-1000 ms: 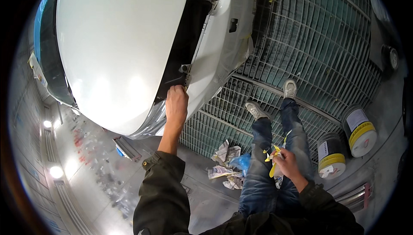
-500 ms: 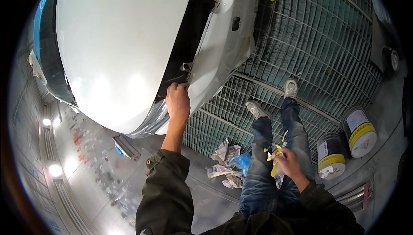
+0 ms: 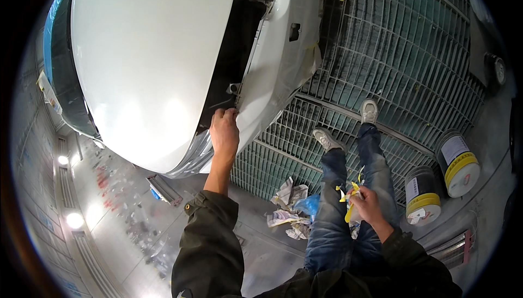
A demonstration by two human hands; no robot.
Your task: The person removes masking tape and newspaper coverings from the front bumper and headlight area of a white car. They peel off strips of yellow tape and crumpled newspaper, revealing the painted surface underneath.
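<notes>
My left hand (image 3: pixel 224 131) reaches to the front of a white car (image 3: pixel 147 69), at the dark gap (image 3: pixel 224 63) between the hood and the bumper (image 3: pixel 272 74). Its fingers are bent and pressed together at the bumper's upper edge, just above the headlight (image 3: pixel 197 153). What the fingertips grip, if anything, is hidden. Crumpled strips of yellow masking tape (image 3: pixel 349 214) are bunched in my right hand (image 3: pixel 368 206), which is closed in front of my thigh. Loose ends stick out past its fingers.
Metal floor grating (image 3: pixel 392 52) runs under my feet and beside the bumper. Crumpled masking paper (image 3: pixel 289 200) and blue plastic film (image 3: pixel 308 205) lie left of my legs. Two buckets with yellow bands (image 3: pixel 423 201) (image 3: pixel 461 167) stand at the right. Blue film covers the car's far side (image 3: pixel 54 20).
The view has shifted slightly, with the car a little further left. My left hand stays at the bumper's edge, and my right hand still holds the tape.
</notes>
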